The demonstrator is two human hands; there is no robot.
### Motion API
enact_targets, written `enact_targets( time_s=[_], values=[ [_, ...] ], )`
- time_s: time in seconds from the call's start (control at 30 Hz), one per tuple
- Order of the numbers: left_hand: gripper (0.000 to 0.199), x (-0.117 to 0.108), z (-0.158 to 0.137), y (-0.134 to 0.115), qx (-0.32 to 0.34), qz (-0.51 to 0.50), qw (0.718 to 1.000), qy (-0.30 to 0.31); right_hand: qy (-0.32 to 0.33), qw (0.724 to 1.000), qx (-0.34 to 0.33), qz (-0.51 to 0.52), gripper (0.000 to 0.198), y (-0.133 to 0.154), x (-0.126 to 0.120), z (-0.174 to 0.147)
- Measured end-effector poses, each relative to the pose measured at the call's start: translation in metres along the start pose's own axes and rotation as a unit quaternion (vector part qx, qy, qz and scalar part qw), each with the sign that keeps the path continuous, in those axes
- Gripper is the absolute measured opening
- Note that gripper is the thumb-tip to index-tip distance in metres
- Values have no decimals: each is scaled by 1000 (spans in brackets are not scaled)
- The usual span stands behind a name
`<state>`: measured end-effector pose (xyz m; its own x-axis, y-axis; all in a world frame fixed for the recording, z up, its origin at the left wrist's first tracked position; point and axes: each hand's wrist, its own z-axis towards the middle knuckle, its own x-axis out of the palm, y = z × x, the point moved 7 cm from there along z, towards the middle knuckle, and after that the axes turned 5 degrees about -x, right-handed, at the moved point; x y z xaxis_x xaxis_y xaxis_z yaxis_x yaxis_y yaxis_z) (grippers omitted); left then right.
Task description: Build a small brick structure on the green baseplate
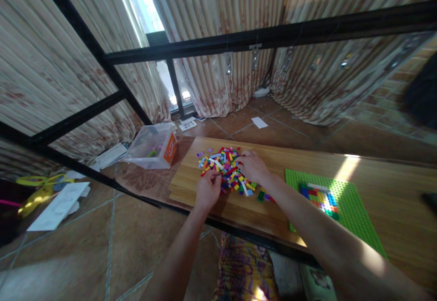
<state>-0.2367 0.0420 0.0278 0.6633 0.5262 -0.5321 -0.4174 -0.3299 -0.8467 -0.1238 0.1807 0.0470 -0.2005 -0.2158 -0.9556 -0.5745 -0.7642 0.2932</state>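
A heap of small toy building bricks (227,166) in many colours lies on the wooden table. At the heap's near left side is my left hand (209,188), its thumb and fingers pinched together; whatever they hold is too small to make out. My right hand (252,166) reaches over the right side of the heap with bent, slightly parted fingers, the tips among the bricks. To the right, a green baseplate (358,210) carries a low multicoloured brick build (321,198). A dark green brick (261,195) sits near my right forearm.
An open clear plastic box (145,148) with an orange label and a few bricks inside stands left of the wooden tabletop (186,178). Black metal bars (205,48) cross behind the table. White boards (58,205) and a paper (259,122) lie on the tiled floor.
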Motion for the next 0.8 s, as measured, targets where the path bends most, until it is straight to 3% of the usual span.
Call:
enact_targets(
  time_s=[0.23, 0.5, 0.8],
  values=[
    [12, 10, 1, 12, -16, -46, 998, 27, 11, 1000, 0, 9, 19, 3, 3, -1],
    [14, 10, -3, 0, 20, 48, 999, 13, 10, 1000, 1, 13, 20, 7, 6, -4],
    [21, 9, -10, -9, 41, 81, 996, 24, 16, 1000, -11, 23, 24, 8, 8, -4]
  ],
)
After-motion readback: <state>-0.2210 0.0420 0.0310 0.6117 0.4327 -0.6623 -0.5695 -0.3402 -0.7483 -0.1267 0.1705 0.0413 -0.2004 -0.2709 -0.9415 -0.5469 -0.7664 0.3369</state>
